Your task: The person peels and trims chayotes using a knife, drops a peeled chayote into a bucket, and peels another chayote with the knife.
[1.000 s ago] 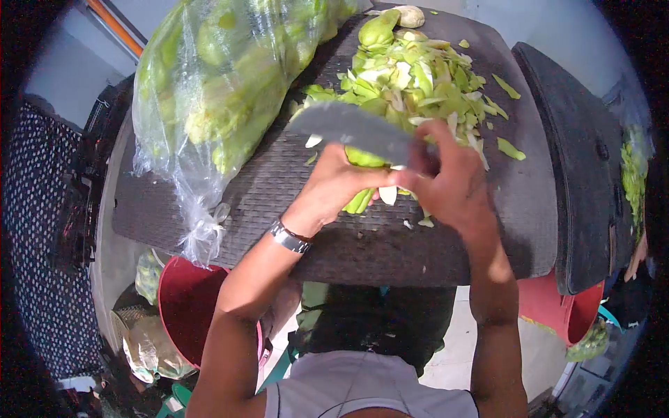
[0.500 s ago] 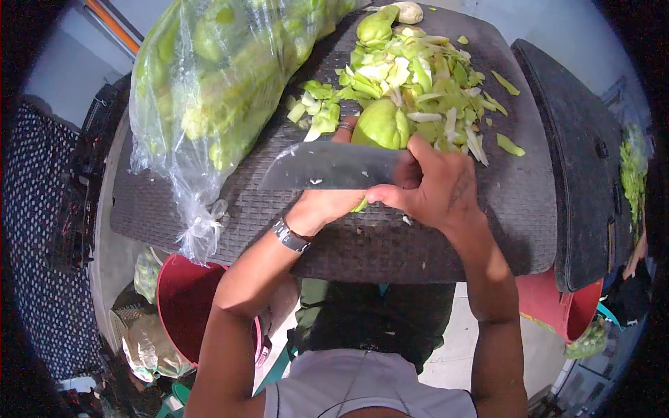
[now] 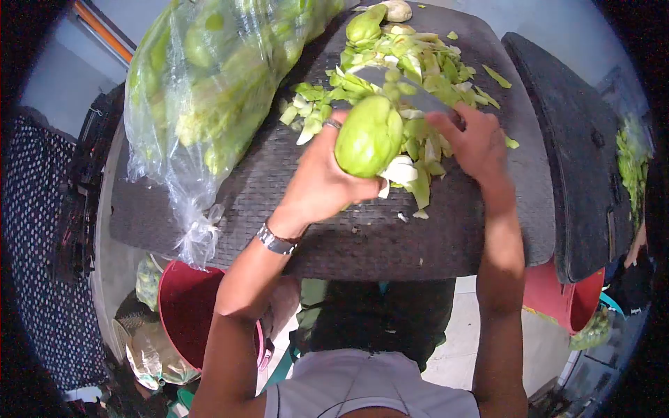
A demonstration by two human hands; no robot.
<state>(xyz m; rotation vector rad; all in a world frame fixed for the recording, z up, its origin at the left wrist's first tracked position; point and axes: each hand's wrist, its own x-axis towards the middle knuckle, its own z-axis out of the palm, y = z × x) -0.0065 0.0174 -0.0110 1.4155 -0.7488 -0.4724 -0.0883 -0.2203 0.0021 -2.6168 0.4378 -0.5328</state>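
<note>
My left hand (image 3: 313,182) is wrapped round a green chayote (image 3: 366,138), held up over the near side of a pile of peelings (image 3: 446,83). In my right hand (image 3: 481,143) is a broad-bladed knife (image 3: 426,99), its handle hidden in the fingers. The blade points up and left, beyond the chayote and over the pile, and bits of green partly cover it. Another green chayote (image 3: 365,26) lies at the far end of the pile, beside a pale, rounded piece (image 3: 398,10).
A clear plastic bag (image 3: 230,76) full of chayotes lies on the left of the dark woven-pattern table (image 3: 432,240). Red buckets (image 3: 188,306) stand below on both sides. A dark chair-like panel (image 3: 568,160) is at the right edge.
The knife has swung from in front of the chayote to beyond it, as my right hand moved right and away. My left hand has lifted the chayote into fuller view.
</note>
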